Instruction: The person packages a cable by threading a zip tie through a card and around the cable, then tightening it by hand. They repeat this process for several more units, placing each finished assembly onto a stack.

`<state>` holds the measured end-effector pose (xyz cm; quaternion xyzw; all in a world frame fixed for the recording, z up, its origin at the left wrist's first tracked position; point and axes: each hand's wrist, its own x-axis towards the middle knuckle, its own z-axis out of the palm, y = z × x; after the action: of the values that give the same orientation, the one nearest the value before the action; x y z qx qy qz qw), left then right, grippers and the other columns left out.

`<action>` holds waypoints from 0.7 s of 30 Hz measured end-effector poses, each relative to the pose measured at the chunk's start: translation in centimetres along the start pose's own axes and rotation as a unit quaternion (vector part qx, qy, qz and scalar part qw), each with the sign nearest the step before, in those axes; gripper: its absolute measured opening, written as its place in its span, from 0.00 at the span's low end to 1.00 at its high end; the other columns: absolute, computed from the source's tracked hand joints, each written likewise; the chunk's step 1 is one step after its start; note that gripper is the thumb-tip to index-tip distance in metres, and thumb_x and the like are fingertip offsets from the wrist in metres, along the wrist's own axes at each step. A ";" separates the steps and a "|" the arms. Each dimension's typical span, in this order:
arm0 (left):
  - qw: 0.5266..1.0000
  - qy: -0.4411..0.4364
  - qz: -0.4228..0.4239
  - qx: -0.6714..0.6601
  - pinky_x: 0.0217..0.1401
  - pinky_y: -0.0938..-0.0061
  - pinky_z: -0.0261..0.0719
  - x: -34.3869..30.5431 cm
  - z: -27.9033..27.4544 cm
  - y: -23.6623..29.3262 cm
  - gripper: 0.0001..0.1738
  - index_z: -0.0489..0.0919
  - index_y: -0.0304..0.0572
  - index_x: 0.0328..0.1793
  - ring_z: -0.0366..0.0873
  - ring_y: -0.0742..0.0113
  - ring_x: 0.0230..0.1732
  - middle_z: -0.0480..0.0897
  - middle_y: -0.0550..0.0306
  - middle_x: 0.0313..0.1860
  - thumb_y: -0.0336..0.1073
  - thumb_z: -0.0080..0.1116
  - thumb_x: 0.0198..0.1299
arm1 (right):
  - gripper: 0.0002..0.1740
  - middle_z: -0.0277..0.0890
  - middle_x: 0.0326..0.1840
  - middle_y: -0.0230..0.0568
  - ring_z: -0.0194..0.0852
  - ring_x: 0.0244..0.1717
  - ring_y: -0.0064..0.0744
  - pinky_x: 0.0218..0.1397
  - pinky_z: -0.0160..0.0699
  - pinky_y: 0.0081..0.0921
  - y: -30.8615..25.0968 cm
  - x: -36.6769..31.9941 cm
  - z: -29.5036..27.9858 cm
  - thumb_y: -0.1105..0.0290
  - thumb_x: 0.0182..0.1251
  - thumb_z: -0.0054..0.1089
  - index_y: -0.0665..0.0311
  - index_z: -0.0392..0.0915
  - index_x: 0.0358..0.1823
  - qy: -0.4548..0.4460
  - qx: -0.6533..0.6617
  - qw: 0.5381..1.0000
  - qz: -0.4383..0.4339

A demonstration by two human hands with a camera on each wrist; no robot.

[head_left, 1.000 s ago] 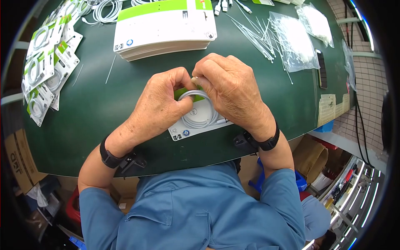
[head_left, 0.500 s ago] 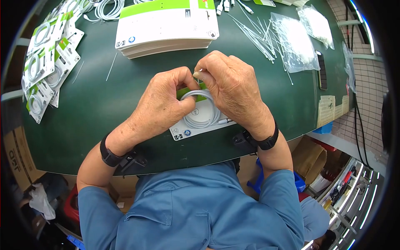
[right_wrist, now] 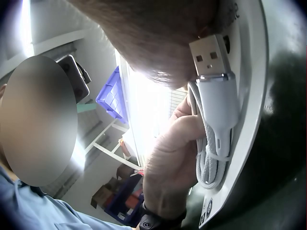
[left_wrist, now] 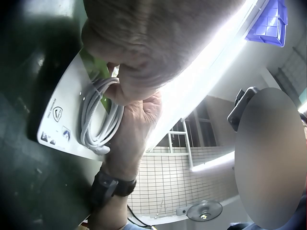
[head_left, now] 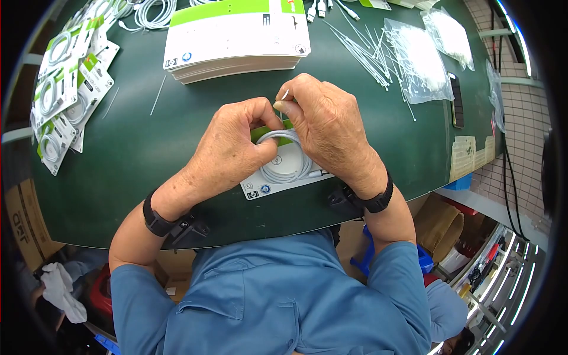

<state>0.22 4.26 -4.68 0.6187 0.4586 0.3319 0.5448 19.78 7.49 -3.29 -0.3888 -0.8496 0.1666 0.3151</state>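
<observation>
A white-and-green card (head_left: 253,187) lies near the table's front edge, with a coiled white USB cable (head_left: 285,176) on its face. My left hand (head_left: 228,139) grips the coil at its left side, thumb over the cable. The fingers behind are partly hidden. My right hand (head_left: 331,124) pinches a thin white cable tie (head_left: 286,94) at the card's top edge, its end poking up past the thumb. In the right wrist view the metal-tipped USB plug (right_wrist: 217,91) lies along the card, and a tie circles the cable below it.
A thick stack of cards (head_left: 236,44) stands beyond the hands. Finished-looking cards with cables (head_left: 56,100) pile up at the left. Loose cable ties (head_left: 364,53), a clear bag of ties (head_left: 417,62) and a phone (head_left: 457,100) lie at the right.
The tie's white end now shows above my right thumb, where it was hardly visible before. My left hand, the coil and the card have barely shifted.
</observation>
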 end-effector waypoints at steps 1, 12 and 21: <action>1.000 0.002 -0.001 -0.001 0.43 0.71 0.83 0.0 0.0 0.1 0.06 0.80 0.30 0.38 0.82 0.71 0.36 0.86 0.53 0.33 0.21 0.60 0.53 | 0.06 0.83 0.34 0.40 0.84 0.34 0.45 0.37 0.82 0.38 0.0 0.0 0.0 0.77 0.70 0.69 0.62 0.79 0.42 0.000 0.002 1.000 0.003; 0.999 -0.002 -0.009 0.033 0.45 0.71 0.83 0.1 0.0 -0.1 0.05 0.81 0.31 0.38 0.81 0.71 0.36 0.86 0.54 0.32 0.21 0.61 0.54 | 0.07 0.84 0.37 0.42 0.86 0.35 0.43 0.38 0.84 0.35 0.2 -0.3 0.1 0.80 0.69 0.69 0.67 0.79 0.44 -0.009 0.079 0.996 0.029; 0.999 0.023 -0.014 -0.025 0.51 0.72 0.85 0.1 0.6 0.0 0.06 0.82 0.30 0.41 0.84 0.73 0.41 0.87 0.54 0.35 0.20 0.62 0.56 | 0.12 0.84 0.38 0.40 0.85 0.35 0.33 0.37 0.83 0.28 0.4 -0.1 -0.7 0.81 0.67 0.71 0.66 0.88 0.51 -0.010 0.152 0.988 0.018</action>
<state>0.76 4.12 -4.84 0.5906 0.4716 0.3496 0.5537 20.51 7.64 -3.02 -0.3501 -0.8103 0.3031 0.3592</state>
